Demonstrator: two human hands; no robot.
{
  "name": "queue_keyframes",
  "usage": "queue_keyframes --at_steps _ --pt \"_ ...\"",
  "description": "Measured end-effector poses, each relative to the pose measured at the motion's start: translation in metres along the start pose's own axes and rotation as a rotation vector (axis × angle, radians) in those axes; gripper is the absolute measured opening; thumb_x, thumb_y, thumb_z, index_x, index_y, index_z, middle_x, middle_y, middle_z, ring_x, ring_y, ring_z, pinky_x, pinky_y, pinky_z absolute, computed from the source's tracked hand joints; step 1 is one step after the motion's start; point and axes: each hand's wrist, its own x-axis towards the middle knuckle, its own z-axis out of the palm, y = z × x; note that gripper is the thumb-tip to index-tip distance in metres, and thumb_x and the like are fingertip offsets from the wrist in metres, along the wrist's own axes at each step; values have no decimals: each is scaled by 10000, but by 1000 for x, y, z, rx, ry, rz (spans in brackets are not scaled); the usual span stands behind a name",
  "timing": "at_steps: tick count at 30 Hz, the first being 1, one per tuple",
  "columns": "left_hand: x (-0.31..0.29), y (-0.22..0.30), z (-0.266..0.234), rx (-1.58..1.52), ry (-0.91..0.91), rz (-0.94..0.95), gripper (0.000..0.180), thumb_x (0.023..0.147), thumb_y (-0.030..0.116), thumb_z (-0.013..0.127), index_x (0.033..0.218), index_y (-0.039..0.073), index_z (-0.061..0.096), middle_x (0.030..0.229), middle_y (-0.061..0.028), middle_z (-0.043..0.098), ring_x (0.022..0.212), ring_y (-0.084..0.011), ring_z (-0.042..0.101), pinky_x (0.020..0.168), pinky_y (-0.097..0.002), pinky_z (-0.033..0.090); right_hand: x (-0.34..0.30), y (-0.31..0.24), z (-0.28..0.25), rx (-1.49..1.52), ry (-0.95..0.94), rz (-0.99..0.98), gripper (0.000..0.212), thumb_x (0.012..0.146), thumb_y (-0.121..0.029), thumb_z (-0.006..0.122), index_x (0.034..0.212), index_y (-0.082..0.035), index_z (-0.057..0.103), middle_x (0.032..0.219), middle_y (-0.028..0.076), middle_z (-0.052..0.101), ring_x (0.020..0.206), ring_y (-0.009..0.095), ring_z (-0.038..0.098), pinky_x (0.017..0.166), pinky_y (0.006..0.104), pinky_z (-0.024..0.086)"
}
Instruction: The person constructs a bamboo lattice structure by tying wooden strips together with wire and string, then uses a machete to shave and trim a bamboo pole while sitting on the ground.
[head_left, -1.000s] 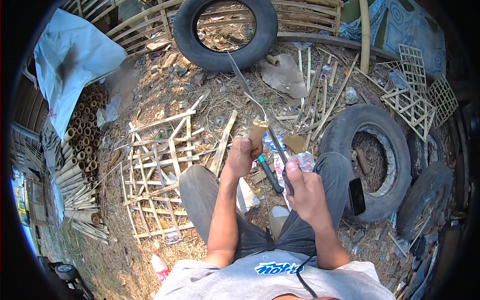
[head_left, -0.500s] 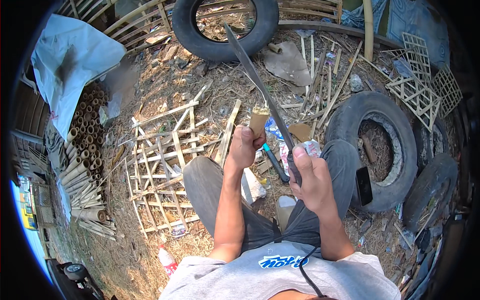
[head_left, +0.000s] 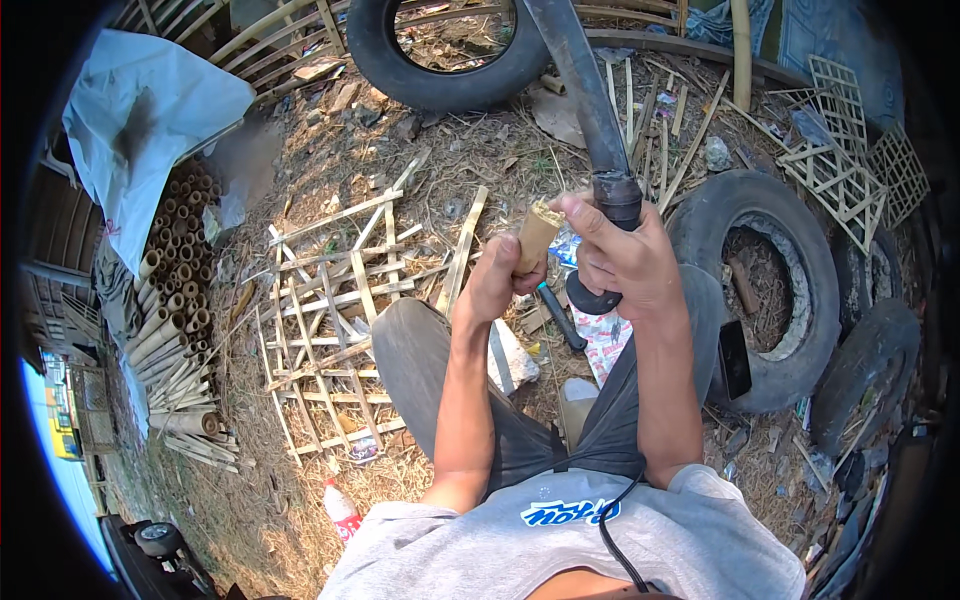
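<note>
My left hand (head_left: pixel 490 282) is closed around a short bamboo piece (head_left: pixel 537 240) with a frayed, fibrous upper end. My right hand (head_left: pixel 640 262) grips a machete by its dark handle (head_left: pixel 617 200). The long dark blade (head_left: pixel 583 95) points away from me and runs out of the top of the view. My right thumb reaches over to the frayed end of the bamboo; whether it presses on it I cannot tell. Under my hands, between my knees, lies a dark tool with a teal end (head_left: pixel 562 318).
A bamboo lattice (head_left: pixel 322 345) lies by my left knee. Tyres stand ahead (head_left: pixel 445 88) and to the right (head_left: pixel 690 240). A phone (head_left: pixel 733 360) rests at my right thigh. Bamboo tubes (head_left: pixel 178 290) are stacked far left, near a pale sheet (head_left: pixel 150 110). A bottle (head_left: pixel 340 510) lies lower left.
My right hand has moved up and toward the bamboo, its thumb now at the frayed end. The machete blade has swung away from the bamboo and points farther forward. My left hand has shifted slightly.
</note>
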Motion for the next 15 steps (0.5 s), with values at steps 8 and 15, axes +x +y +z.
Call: queue_keyframes --at_steps 8,15 --pt "-3 4 3 -14 -12 -14 808 913 809 295 696 57 498 538 36 370 481 -66 302 443 -268 208 -5 14 11 118 31 -53 173 933 -160 705 830 -61 609 551 -67 459 397 9 360 367 219 275" --pt "3 12 9 72 75 9 845 918 793 323 819 2 604 627 -18 503 535 -96 445 473 -262 315 0 23 23 138 178 -235 153 945 -151 687 863 -62 594 534 -71 444 403 12 359 374 223 278"
